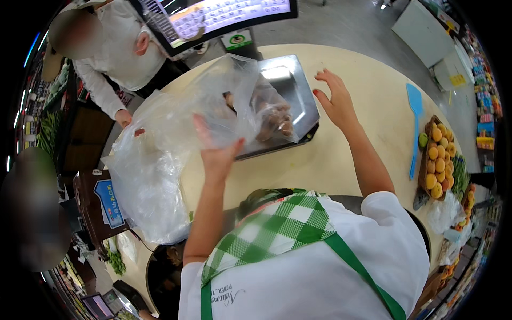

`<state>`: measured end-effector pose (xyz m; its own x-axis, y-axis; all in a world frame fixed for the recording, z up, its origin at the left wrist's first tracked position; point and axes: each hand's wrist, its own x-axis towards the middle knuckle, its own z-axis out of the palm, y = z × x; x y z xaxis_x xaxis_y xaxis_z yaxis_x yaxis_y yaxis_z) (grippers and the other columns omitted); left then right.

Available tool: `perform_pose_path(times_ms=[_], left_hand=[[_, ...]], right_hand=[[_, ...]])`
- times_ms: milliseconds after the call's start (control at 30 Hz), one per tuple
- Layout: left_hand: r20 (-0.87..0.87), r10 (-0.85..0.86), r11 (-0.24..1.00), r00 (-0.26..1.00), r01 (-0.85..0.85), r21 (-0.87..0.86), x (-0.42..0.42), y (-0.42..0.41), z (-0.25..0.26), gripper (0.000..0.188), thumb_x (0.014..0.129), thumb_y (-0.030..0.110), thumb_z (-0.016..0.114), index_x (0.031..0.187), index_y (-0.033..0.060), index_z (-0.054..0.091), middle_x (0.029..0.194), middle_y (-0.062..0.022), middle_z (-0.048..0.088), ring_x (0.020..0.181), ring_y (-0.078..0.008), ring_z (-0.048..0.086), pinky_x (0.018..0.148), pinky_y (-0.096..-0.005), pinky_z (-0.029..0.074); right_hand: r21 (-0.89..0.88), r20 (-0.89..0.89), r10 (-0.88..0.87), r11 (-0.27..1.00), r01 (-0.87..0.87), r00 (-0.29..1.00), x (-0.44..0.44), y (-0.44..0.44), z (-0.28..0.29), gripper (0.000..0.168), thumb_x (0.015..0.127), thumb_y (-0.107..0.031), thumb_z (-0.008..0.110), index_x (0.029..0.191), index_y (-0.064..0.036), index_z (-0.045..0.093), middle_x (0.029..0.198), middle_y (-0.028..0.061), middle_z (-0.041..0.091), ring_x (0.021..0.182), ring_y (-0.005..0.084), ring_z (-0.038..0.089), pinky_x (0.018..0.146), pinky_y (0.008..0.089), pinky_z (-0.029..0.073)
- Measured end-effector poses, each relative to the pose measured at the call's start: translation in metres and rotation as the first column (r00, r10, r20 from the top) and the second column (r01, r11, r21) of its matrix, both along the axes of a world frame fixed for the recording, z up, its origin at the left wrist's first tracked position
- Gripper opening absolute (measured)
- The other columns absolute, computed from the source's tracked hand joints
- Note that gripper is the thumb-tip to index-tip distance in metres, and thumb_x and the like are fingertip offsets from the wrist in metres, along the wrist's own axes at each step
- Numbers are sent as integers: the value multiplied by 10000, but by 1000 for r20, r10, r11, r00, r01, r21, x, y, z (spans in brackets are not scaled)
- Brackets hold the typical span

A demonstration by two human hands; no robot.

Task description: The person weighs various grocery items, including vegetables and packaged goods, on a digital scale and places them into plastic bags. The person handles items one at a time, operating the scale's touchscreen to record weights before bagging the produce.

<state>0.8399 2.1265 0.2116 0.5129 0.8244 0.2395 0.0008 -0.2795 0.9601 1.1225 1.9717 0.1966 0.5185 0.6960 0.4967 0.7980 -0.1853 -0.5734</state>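
Observation:
A clear plastic bag with brown produce (274,116) inside rests on the metal weighing plate (282,68) of a scale. My left hand (216,148) is at the bag's near left side, its fingers spread and partly behind thin film; whether it touches the film I cannot tell. To the right of the plate, my right hand (334,98) is raised with fingers apart and holds nothing. A large heap of clear plastic bags (152,192) covers the left part of the round table (328,160).
A person (120,48) stands across at the left, one hand by the bags. A screen (224,18) rises behind the scale. A brown sealing machine (98,208) stands left. At right lie a blue fly swatter (415,120) and a basket of orange fruit (440,160).

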Motion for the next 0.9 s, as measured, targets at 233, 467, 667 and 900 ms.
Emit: perform_pose_path(times_ms=[233,467,667,900], left_hand=[[-326,-92,994,941,66,-92,88,93,11,747,676,160,834,1294,-42,465,1108,-141,631,1027,-204,586,850,-296,493],[-592,-441,804,674,590,72,151,128,-22,494,662,291,785,1035,2,638,1029,-125,672,932,-261,639,814,-346,495],[-754,-51,776,655,502,383,163,116,-32,322,708,219,697,964,25,670,940,-113,688,875,-268,647,780,-350,491],[-141,-134,989,981,124,-79,130,101,-19,264,870,116,542,1102,9,606,1017,-93,652,930,-260,632,839,-377,494]], right_hand=[[-149,-486,-160,984,99,859,-36,-93,-105,247,858,-139,619,1072,-17,600,1062,142,647,1036,286,598,887,349,458],[-33,-642,-121,991,130,757,-64,-75,-170,216,827,-115,623,1012,-4,618,977,152,669,945,302,630,823,360,482],[-72,-548,-150,989,133,823,-67,-70,-166,160,796,-102,627,925,-10,604,917,168,654,916,348,595,802,421,465],[-103,-522,-226,974,202,823,-74,-64,-164,187,797,-124,635,941,-14,589,920,168,640,917,353,585,810,430,458]])
